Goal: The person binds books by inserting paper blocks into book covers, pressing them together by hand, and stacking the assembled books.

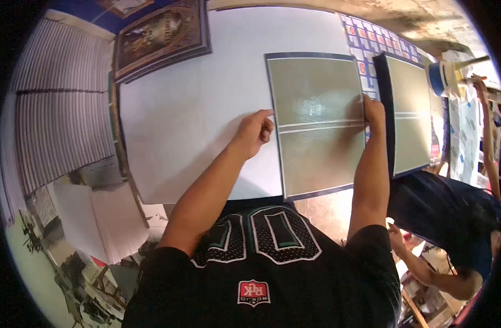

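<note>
A flat olive-coloured cover panel (316,158) with a dark blue border and pale lines across it lies over white sheets (206,65). At its left edge is my left hand (255,134), fingers curled and the index finger reaching the edge; whether it grips anything is unclear. My right hand (374,113) is closed around the panel's right edge, its fingertips partly hidden. Right of that hand lies a stack of similar panels (409,115) with dark edges.
Ornate dark printed covers (163,35) lie at the upper left. Corrugated stacks (64,109) stand at the far left. A white and blue container (446,79) is at the right, with a co-worker's arm (425,270) at the lower right.
</note>
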